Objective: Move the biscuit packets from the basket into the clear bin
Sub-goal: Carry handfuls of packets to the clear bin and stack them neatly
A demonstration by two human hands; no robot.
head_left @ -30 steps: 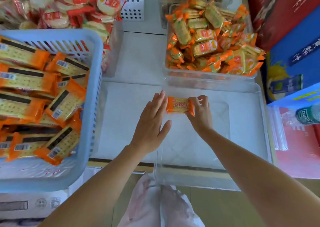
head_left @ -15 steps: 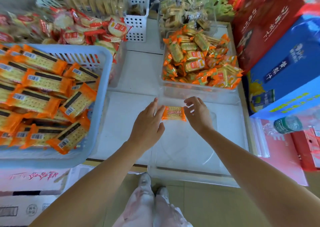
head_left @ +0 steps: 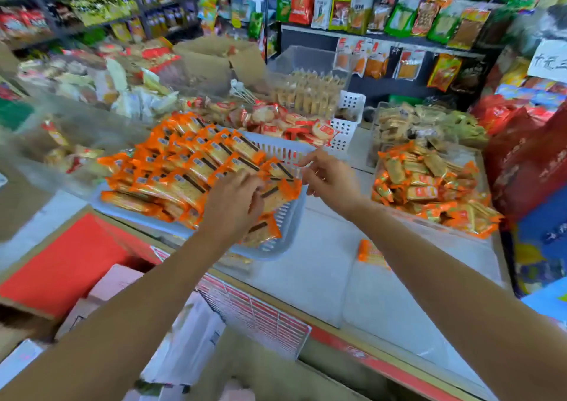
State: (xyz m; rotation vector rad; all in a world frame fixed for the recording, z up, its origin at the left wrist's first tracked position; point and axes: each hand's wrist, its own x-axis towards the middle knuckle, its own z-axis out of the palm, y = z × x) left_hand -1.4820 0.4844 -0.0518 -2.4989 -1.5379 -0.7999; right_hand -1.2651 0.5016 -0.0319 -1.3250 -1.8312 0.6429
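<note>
Packet (head_left: 369, 252) released in clear bin (head_left: 399, 324); my left hand (head_left: 233, 204) back on the basket (head_left: 285, 226) stock, grip unclear, right hand (head_left: 329, 180) empty, relaxed: next pickup.

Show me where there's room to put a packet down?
The clear bin is nearly all bare: just one packet near its far left corner. The white counter strip between basket and bin is free too. Crowded: the heaped basket, with the left hand and right hand at it, and the packet pile behind the bin.
</note>
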